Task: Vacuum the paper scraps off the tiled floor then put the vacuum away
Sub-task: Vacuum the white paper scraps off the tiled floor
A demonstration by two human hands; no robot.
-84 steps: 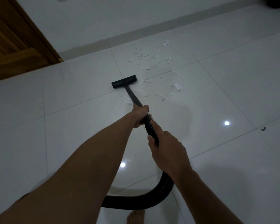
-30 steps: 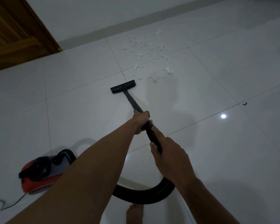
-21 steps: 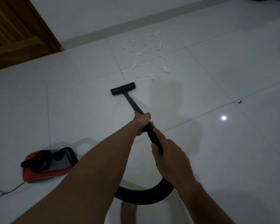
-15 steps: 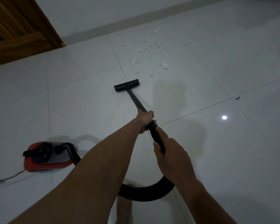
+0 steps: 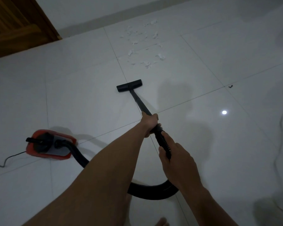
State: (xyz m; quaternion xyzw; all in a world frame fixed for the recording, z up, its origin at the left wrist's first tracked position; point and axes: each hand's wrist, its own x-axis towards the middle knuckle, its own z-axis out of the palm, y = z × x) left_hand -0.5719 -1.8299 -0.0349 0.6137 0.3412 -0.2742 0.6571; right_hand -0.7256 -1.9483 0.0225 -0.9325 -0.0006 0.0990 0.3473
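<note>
White paper scraps [image 5: 142, 46] lie scattered on the white tiled floor [image 5: 82, 88] near the far wall. The black vacuum wand [image 5: 140, 101] runs from my hands to its flat floor head [image 5: 129, 85], which rests on the tiles a short way in front of the scraps. My left hand [image 5: 149, 123] grips the wand's lower end. My right hand [image 5: 178, 162] grips the ribbed black hose [image 5: 153, 191] just behind it. The hose loops under my arms to the red and black vacuum body [image 5: 49, 145] on the floor at the left.
A wooden door [image 5: 18, 25] stands at the top left by the white wall. The vacuum's power cord [image 5: 8, 158] trails off left. A small dark speck [image 5: 230, 86] lies on a tile joint at the right. My bare foot [image 5: 160, 222] shows at the bottom.
The floor head has been drawn back from the scraps towards me. The nearest scraps are gone from the floor. The vacuum body has come into view at the left.
</note>
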